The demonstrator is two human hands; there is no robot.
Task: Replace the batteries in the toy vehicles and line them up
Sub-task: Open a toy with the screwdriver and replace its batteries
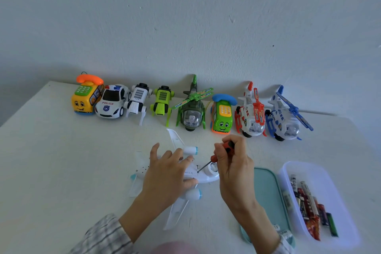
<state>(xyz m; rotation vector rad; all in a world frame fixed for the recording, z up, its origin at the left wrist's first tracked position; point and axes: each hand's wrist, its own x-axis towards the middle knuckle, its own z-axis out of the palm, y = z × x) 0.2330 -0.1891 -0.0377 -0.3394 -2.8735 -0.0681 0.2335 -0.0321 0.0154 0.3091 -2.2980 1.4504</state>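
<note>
Eight plastic toys stood in a row along the wall [206, 27] — two phone-topped cars, one police car [111, 102], two folding robots, three helicopters [192, 109]. One white toy airplane with pale blue engines [191, 148] lay belly-up on the white table [51, 150] before me. My left hand [167, 173] pressed it down, fingers spread flat. My right hand [233, 163] gripped one orange-handled screwdriver [216, 156], tip at the airplane's belly. One clear plastic tub [329, 181] at my right held loose batteries [309, 206] — too jumbled to count — beside one teal lid [266, 187].
</note>
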